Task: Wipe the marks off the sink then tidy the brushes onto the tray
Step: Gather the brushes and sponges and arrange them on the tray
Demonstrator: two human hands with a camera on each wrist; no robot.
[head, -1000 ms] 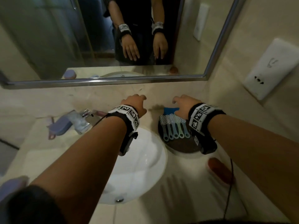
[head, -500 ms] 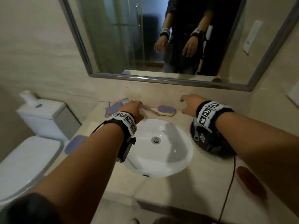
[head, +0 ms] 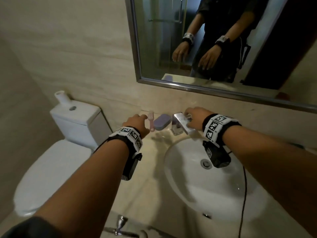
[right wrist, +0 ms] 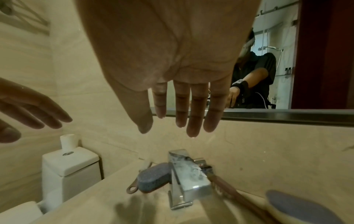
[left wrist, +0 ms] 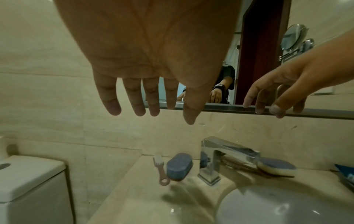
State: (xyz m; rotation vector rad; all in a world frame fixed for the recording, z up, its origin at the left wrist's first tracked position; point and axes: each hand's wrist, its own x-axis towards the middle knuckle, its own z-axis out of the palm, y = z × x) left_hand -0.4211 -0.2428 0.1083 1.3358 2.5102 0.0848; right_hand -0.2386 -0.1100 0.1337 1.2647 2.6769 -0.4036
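Both my hands hover empty over the back of the counter, fingers straight. My left hand (head: 137, 122) hangs just left of a small pink brush (head: 151, 121) and a purple oval brush (head: 162, 121), which lie side by side left of the tap. My right hand (head: 193, 119) is above the chrome tap (head: 180, 125), apart from it in the right wrist view. Right of the tap lie a brown-handled brush (right wrist: 229, 188) and a purple-topped cream brush (left wrist: 275, 166). The white sink (head: 197, 194) lies below my right wrist. The tray is outside the head view.
A white toilet (head: 51, 169) with its cistern (head: 77, 121) stands left of the beige counter (head: 145, 169). A mirror (head: 223, 40) hangs on the wall behind. Something dark-rimmed with a blue item (left wrist: 344, 169) sits at the counter's far right. A cable (head: 244, 194) trails across the basin.
The view has swung left, away from the dark tray of blue brushes, to the toilet. Both hands moved left along the counter to the tap and brushes, still empty.
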